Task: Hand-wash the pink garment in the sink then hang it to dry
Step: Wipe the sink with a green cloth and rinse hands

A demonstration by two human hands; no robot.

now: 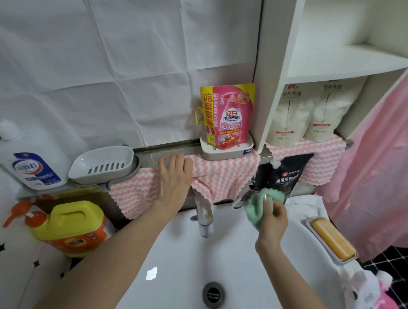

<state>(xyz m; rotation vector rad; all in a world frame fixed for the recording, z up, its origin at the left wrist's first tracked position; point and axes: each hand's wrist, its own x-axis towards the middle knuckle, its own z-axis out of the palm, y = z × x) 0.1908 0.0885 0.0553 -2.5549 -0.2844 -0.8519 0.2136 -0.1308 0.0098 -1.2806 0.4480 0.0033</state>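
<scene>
1. My right grip (271, 218) is holding: fingers curled round a green cloth (256, 206), thumb on top. It is above the sink's back rim, just right of the tap (204, 216).
2. My left grip (175, 175) is wide: palm down, fingers straight, flat on the striped cloth (225, 177).
3. The striped cloth drapes over the ledge (148, 157) behind the tap and hangs down its front.
4. Sink (228, 259): white, with the drain (213, 295) near the front. Both forearms reach over it.
5. Task thing: pink fabric (385, 161) hangs at the far right, outside the sink and beside the shelf unit (348, 62). I can't tell if this is the garment.
6. Soap bar (330, 238) sits at the sink's right rim.
7. Black pouch (287, 173) is just behind the green cloth. I can't tell if they touch.
8. On the ledge, a pink pouch (229, 117) stands upright in a white tray (227, 153), right of my left grip.
9. Left of it are a grey soap dish (104, 161), then a white bottle (28, 156).
10. Yellow jug (73, 226) stands below the bottle, left of the sink.
11. Two white pouches (291, 113) stand under the shelf.
</scene>
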